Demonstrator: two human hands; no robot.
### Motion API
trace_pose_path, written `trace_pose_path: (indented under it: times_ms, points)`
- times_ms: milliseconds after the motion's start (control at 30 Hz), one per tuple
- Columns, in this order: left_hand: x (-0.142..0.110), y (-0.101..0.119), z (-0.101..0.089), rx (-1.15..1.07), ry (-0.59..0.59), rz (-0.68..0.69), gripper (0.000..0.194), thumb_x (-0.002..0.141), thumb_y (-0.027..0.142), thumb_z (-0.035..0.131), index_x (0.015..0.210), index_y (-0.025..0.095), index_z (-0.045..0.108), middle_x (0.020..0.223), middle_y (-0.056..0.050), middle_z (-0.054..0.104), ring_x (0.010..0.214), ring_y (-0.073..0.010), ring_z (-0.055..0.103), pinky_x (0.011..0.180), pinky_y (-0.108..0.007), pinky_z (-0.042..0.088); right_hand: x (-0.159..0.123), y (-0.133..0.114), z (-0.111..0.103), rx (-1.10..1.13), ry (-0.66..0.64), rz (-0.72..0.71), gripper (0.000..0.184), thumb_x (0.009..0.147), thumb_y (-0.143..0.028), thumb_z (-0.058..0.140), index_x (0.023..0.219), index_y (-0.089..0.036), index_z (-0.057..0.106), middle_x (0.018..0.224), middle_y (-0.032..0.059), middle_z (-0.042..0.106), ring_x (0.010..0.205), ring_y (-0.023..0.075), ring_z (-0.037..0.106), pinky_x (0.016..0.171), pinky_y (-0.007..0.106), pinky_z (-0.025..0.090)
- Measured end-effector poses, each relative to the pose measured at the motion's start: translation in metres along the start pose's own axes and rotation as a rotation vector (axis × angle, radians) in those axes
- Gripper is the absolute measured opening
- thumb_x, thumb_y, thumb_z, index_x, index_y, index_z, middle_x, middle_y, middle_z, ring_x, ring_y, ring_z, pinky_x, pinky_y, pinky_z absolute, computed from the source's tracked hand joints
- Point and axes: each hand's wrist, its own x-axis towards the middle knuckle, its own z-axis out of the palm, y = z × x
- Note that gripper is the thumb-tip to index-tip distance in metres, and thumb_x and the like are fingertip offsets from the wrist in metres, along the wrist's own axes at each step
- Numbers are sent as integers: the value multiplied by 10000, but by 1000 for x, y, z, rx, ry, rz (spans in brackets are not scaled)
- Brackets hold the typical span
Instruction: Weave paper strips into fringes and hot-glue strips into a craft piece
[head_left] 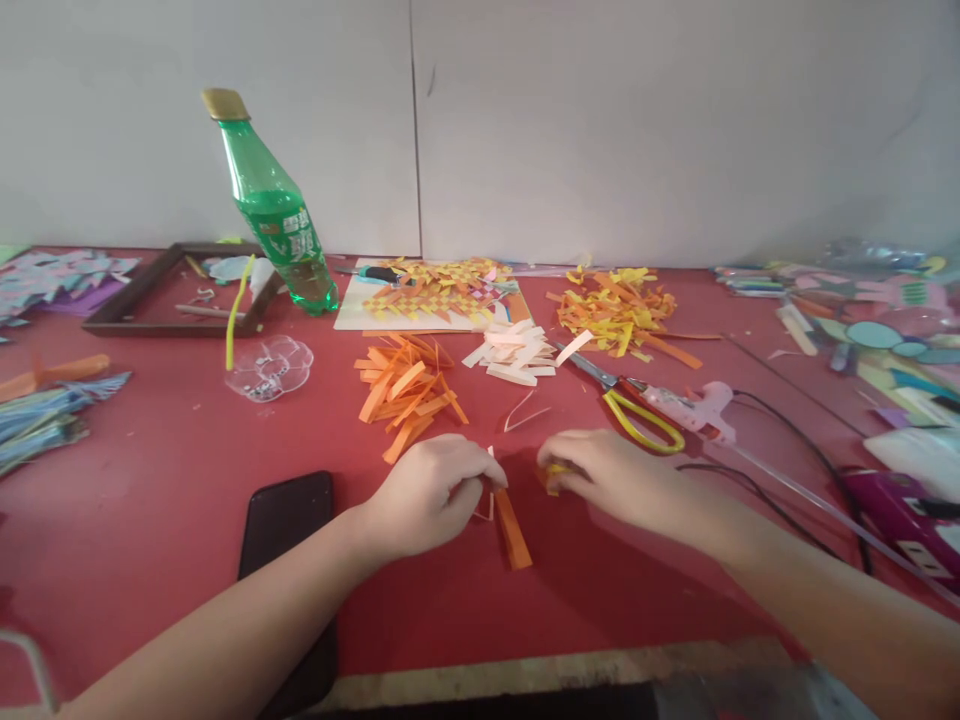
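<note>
My left hand (pixel 431 495) is closed in a pinch at the upper end of an orange paper strip (pixel 513 532), which slants toward me over the red table. A thin pale paper sliver (pixel 484 514) shows beside those fingertips. My right hand (pixel 600 468), a little apart from the left, has its thumb and fingers closed on a small yellow paper piece (pixel 553 480), mostly hidden by the fingers. Just beyond the hands lie a pile of orange paper strips (pixel 409 385) and a pile of pale pink strips (pixel 516 350).
Yellow-handled scissors (pixel 643 420) and a pink glue gun (pixel 701 408) with cables lie at right. A green bottle (pixel 281 225) stands near a dark frame (pixel 94 325). A phone (pixel 289 510) is under my left forearm. Yellow-orange strips (pixel 615 310) lie by the wall.
</note>
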Motion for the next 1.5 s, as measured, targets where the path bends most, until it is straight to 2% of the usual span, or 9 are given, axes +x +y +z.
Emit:
trace_pose_path:
  times_ms: [400, 467, 567, 700, 833, 1000, 1200, 1400, 1500]
  points:
    - [0, -2, 1, -1, 22, -21, 343, 755, -27, 424, 848, 182, 679, 772, -22, 722, 694, -146, 646, 682, -263, 525, 2, 8, 3, -155, 55, -145, 240, 869, -41, 450, 793, -204, 610, 817, 32, 665, 721, 159, 631, 660, 262, 470]
    - [0, -3, 0, -1, 29, -23, 340, 756, -26, 425, 845, 182, 679, 772, -24, 723, 701, -147, 653, 678, -260, 528, 12, 24, -16, -199, 281, -80, 200, 904, -132, 475, 791, -216, 618, 809, 32, 679, 717, 172, 634, 683, 283, 477]
    - [1, -3, 0, 4, 42, -31, 340, 752, -19, 427, 840, 192, 679, 772, -21, 724, 704, -149, 661, 667, -255, 533, 36, 62, -57, -341, 685, 205, 183, 928, -256, 501, 924, -203, 676, 991, 91, 716, 890, 238, 662, 797, 341, 482]
    - [1, -3, -2, 10, 65, -19, 339, 763, -13, 422, 839, 192, 681, 759, -20, 724, 699, -146, 668, 678, -258, 542, 69, 109, -96, -434, 610, 327, 281, 867, -177, 520, 1052, -127, 726, 1080, 170, 711, 990, 301, 658, 849, 390, 469]
    - [1, -4, -2, -4, 69, -25, 339, 766, -13, 422, 846, 196, 677, 782, -17, 737, 714, -144, 677, 706, -264, 548, 86, 129, -100, -466, 504, 284, 381, 818, -206, 593, 1177, -157, 708, 1158, 160, 680, 1004, 296, 639, 816, 380, 463]
    - [1, -4, -1, 26, 46, -27, 338, 751, -11, 425, 838, 197, 677, 759, -18, 721, 703, -151, 665, 687, -264, 541, 94, 135, -93, -474, 394, 228, 195, 764, -286, 681, 921, -207, 764, 925, 74, 705, 853, 231, 624, 730, 308, 442]
    - [2, -4, -1, 25, 52, -24, 340, 757, -13, 419, 837, 197, 673, 758, -16, 720, 696, -148, 664, 681, -259, 537, 105, 142, -88, -431, 393, 305, 102, 758, -212, 667, 828, -192, 739, 809, 56, 697, 730, 197, 607, 659, 283, 420]
    - [1, -6, 0, 18, 45, -35, 340, 763, -13, 423, 843, 198, 677, 765, -15, 722, 720, -150, 670, 697, -262, 537, 108, 135, -95, -366, 564, 431, 213, 861, -298, 580, 988, -161, 682, 1105, 149, 672, 1013, 281, 617, 808, 357, 444]
    - [1, -6, -1, 19, 48, -35, 342, 758, -12, 421, 844, 196, 678, 763, -18, 722, 711, -151, 670, 691, -265, 538, 105, 129, -103, -260, 480, 498, 308, 899, -445, 540, 841, -181, 685, 938, 127, 709, 910, 267, 655, 747, 352, 463]
